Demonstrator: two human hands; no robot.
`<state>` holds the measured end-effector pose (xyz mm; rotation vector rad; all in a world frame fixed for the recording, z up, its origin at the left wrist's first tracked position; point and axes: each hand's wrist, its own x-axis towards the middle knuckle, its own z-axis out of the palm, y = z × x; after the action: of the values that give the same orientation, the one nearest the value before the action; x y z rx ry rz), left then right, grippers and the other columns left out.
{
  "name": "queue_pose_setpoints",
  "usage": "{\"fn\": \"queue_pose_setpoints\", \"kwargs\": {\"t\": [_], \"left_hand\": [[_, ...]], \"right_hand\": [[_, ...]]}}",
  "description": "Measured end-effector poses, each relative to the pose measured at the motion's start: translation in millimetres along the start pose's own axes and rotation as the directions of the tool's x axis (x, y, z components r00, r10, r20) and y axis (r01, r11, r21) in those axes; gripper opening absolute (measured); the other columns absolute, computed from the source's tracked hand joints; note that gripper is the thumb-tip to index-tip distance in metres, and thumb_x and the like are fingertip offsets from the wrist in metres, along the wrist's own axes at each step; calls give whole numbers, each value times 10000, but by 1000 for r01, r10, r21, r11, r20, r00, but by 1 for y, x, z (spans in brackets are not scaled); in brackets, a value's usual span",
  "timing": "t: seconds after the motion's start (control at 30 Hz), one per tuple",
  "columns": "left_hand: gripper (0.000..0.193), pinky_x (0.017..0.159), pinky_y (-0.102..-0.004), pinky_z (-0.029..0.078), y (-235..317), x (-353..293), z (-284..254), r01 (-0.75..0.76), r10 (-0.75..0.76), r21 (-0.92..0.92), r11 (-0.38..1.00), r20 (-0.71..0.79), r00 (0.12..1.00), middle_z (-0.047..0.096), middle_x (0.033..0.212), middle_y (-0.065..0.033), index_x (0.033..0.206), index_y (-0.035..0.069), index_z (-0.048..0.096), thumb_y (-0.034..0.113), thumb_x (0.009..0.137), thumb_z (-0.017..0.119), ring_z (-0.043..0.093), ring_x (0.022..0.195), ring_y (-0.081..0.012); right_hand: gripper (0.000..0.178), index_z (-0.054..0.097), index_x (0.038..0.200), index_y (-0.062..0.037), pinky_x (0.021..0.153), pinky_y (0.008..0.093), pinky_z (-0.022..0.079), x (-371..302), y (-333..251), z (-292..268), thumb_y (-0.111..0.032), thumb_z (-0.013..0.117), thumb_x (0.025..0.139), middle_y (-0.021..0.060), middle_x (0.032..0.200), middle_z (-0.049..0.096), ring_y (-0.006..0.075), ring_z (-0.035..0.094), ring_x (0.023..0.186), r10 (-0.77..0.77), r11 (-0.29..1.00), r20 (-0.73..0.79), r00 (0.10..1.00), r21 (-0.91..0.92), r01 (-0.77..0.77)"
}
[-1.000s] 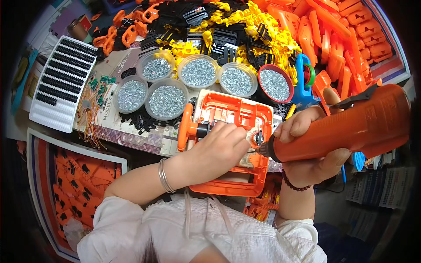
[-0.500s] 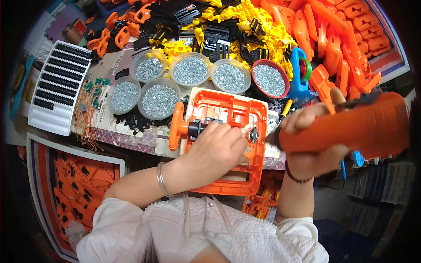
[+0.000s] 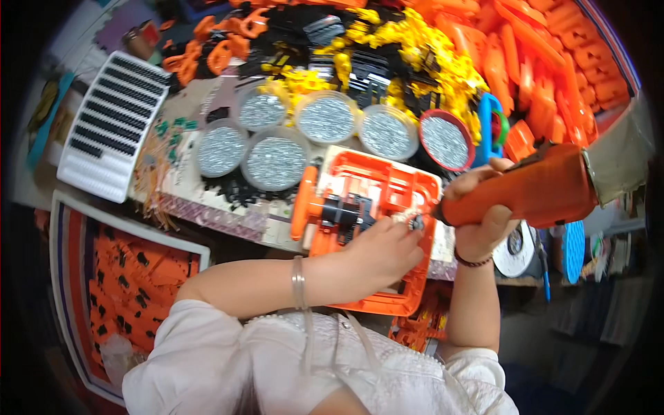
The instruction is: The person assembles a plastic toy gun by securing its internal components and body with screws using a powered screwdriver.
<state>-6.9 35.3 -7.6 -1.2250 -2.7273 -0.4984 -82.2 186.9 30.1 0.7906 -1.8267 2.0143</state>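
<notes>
My right hand [image 3: 481, 232] is wrapped round an orange power screwdriver [image 3: 526, 187], its dark nose pointing left at the right edge of an orange plastic housing [image 3: 377, 304]. Inside that open, ribbed shell, my left hand [image 3: 384, 256] has its fingers drawn together at a small pale and dark part [image 3: 415, 221]; what they pinch is blurred and partly covered. Left of the fingers, a black cylindrical motor-like part [image 3: 339, 211] lies in the housing. An orange handle piece [image 3: 305, 203] sticks out at the housing's left side.
Several tubs of small silvery screws [image 3: 277, 160] stand behind the housing. A white tray [image 3: 93, 180] with rows of black parts lies left. Yellow and black parts [image 3: 443, 59] and orange shells [image 3: 539, 83] are heaped behind. A framed bin of orange pieces [image 3: 124, 277] sits lower left.
The view has shifted, so the bench appears further right. My left hand has moved rightward across the housing, uncovering more of the black part. The screwdriver has changed angle, showing its pale rear end.
</notes>
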Motion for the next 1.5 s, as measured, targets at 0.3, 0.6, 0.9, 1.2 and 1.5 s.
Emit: {"fn": "queue_pose_setpoints", "kwargs": {"t": [0.3, 0.6, 0.9, 1.2, 1.5], "left_hand": [[96, 714, -429, 461, -96, -75, -67, 406, -376, -81, 910, -570, 731, 582, 843, -132, 864, 12, 605, 89, 809, 593, 570, 803, -335], [162, 724, -434, 495, -198, -234, -100, 986, -845, -131, 106, -534, 20, 652, 828, -178, 807, 13, 667, 160, 838, 604, 624, 806, -358], [241, 686, -422, 488, -209, -275, -67, 937, -872, -329, 113, -485, -65, 653, 740, -173, 798, 16, 679, 256, 786, 689, 628, 713, -347], [193, 535, -202, 430, -198, -269, -120, 321, -979, -925, 202, -202, 33, 624, 731, -41, 829, 21, 619, 194, 914, 602, 518, 563, -68], [152, 542, -291, 426, -163, -227, -136, 717, -595, -431, 547, -803, -29, 595, 723, -75, 937, -4, 697, 105, 848, 642, 551, 576, -135]], "right_hand": [[786, 282, 1380, 54, 654, 267, 450, 32, -17, 8, -510, 548, 901, 69, 819, 547, 138, 535, 687, 93, 995, -15, 996, -18, -93], [650, 301, 1375, 7, 706, 283, 450, 55, -10, 17, -408, 542, 935, 62, 870, 529, 129, 517, 750, 135, 990, 29, 990, 31, -135], [672, 296, 1385, 5, 732, 282, 445, 63, 2, 26, -441, 521, 937, 59, 868, 534, 139, 525, 744, 158, 987, -38, 987, -6, -158], [605, 319, 1393, -27, 762, 294, 446, 67, -1, 26, -381, 529, 950, 55, 902, 534, 134, 508, 773, 195, 975, 34, 980, 105, -197], [412, 373, 1307, 55, 862, 338, 445, 69, -17, 35, -164, 480, 976, 78, 1052, 532, 146, 528, 900, -349, 845, -226, 909, -496, 201]]}}
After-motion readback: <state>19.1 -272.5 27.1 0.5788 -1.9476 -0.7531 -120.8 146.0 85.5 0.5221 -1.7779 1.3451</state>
